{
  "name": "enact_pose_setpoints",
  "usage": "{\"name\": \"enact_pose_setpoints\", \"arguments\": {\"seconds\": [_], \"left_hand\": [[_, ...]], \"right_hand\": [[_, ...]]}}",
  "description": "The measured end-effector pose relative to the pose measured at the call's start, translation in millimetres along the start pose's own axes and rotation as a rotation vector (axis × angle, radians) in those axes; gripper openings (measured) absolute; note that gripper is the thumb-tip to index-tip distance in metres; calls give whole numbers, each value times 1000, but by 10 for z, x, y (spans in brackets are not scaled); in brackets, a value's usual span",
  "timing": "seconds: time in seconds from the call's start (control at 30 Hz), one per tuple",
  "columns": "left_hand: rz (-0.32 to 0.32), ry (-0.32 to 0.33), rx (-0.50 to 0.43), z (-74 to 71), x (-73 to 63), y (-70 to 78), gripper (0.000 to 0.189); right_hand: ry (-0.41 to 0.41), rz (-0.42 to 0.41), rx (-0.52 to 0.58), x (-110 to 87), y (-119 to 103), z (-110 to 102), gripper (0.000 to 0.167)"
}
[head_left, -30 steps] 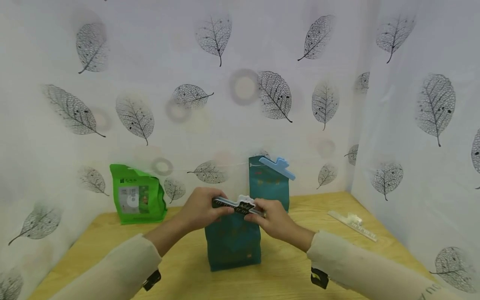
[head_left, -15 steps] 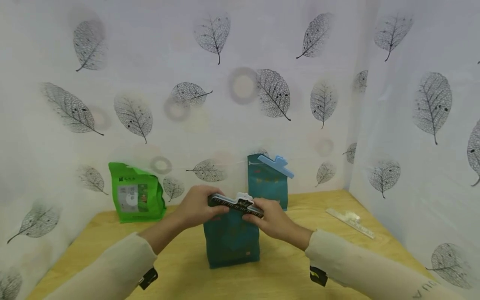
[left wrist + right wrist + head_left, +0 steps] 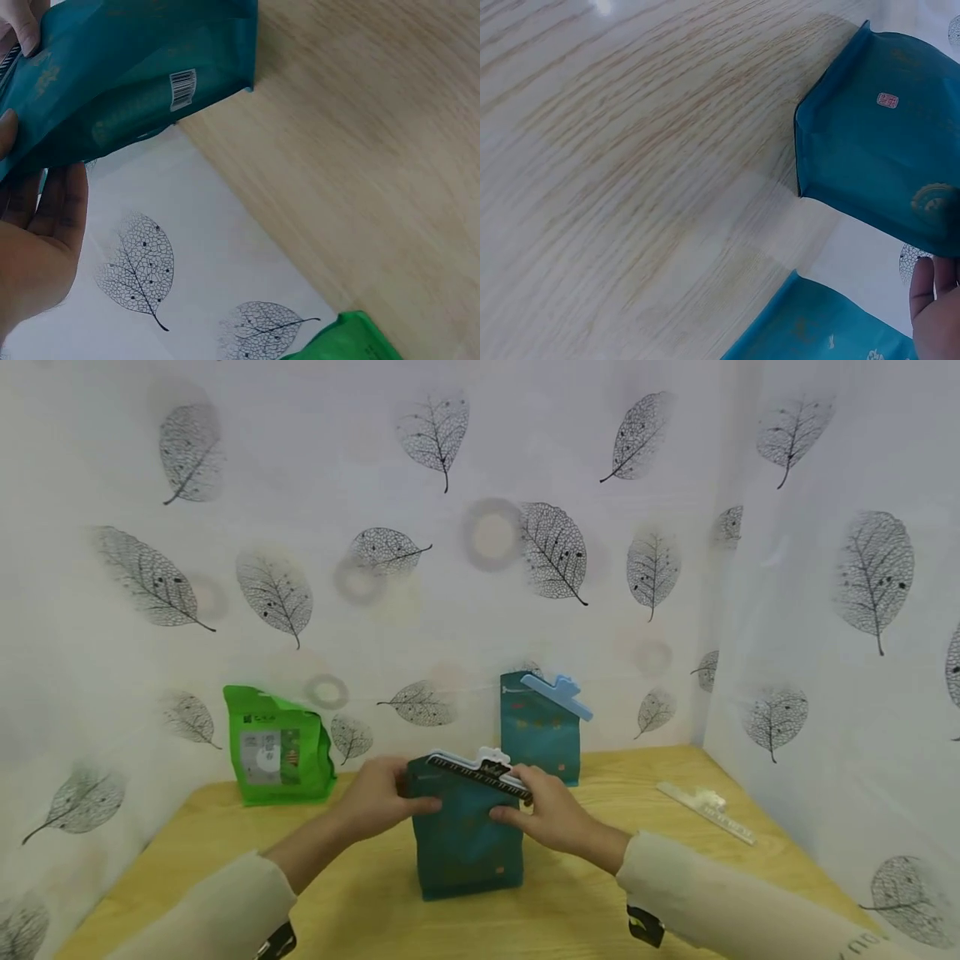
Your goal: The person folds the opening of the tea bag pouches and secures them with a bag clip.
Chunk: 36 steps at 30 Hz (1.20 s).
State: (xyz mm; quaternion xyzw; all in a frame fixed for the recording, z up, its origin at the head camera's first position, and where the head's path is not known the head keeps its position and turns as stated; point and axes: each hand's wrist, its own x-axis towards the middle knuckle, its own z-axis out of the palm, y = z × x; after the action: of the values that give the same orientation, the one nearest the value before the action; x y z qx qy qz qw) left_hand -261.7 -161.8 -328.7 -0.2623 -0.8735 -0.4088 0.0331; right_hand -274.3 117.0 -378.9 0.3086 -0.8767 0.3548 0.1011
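Note:
A teal tea bag (image 3: 468, 852) stands upright on the table, a black-and-white bag clip (image 3: 480, 772) slanting down to the right across its top. My left hand (image 3: 378, 800) holds the bag's upper left side, thumb on the front and fingers behind. On the opposite side, my right hand (image 3: 558, 814) grips the upper right edge below the clip's lower end, thumb against the front. The left wrist view shows the bag's side (image 3: 142, 82) with a barcode, and the left fingers (image 3: 64, 202) behind it. In the right wrist view, right fingers (image 3: 922, 285) lie at the bag's edge.
Behind stands a second teal bag (image 3: 536, 739) with a light blue clip (image 3: 557, 696) on its top corner. A green bag (image 3: 281, 756) is at the back left. A clear clip (image 3: 707, 810) lies on the wooden table (image 3: 615, 893) at right. Leaf-print sheets enclose the back and sides.
Both hands have slid off the clip down onto the bag's sides, the left moving down and left. The clip stays on the bag's top, its left end now uncovered.

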Motion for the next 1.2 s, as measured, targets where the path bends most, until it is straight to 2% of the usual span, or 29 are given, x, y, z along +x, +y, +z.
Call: {"name": "enact_pose_setpoints", "arguments": {"seconds": [0.2,0.4,0.53,0.67,0.8,1.0,1.2], "left_hand": [[-14,0,18,60,-47,-65,31],[-23,-26,-50,170,-80,-189,43],[-71,-51,-59,284,-126,-278,57],[-100,-53,-82,358,-154,-323,62],[-96,-44,-107,376,-173,-341,61],[-88,-29,-89,402,-178,-354,60],[-107,-4,-76,435,-199,-383,59]], "right_hand": [[-43,49,33,-36,11,-19,46],[-95,136,88,-81,59,-15,64],[-125,170,124,-107,92,6,74],[-116,151,134,-118,112,22,72],[-106,124,140,-128,112,46,66],[-104,95,142,-147,117,64,61],[-110,68,127,-149,114,60,62]]}}
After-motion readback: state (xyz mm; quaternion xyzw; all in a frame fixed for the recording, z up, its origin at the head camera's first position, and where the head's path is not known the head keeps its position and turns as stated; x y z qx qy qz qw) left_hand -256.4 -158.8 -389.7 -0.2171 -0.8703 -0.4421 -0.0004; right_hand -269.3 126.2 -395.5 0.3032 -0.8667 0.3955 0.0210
